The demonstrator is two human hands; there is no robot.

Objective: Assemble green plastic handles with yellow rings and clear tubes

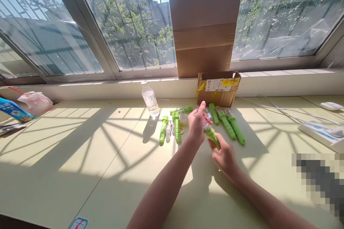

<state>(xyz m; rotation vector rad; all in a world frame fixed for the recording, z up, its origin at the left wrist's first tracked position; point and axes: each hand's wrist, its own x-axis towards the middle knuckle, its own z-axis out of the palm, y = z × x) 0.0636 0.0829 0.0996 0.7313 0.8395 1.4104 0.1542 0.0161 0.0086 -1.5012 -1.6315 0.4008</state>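
Above the table, in the head view, both hands are closed around one green stick with a clear plastic top (211,133). My left hand (197,123) grips the clear upper end, its thumb pointing up. Lower down, my right hand (224,153) wraps the green handle. Similar green sticks lie on either side: one (163,131) and another (176,128) to the left, a third (235,128) among several to the right. Between the left ones are a small clear tube (168,134) and yellow rings (182,127). My left hand partly hides clear pieces behind it.
Behind the sticks stands an open cardboard box (217,94), with a cardboard sheet (204,35) against the window. A water bottle (150,101) stands left of them. Far right are a power strip (319,132) and cables. A blue packet (14,110) and pink bag (36,102) sit far left.
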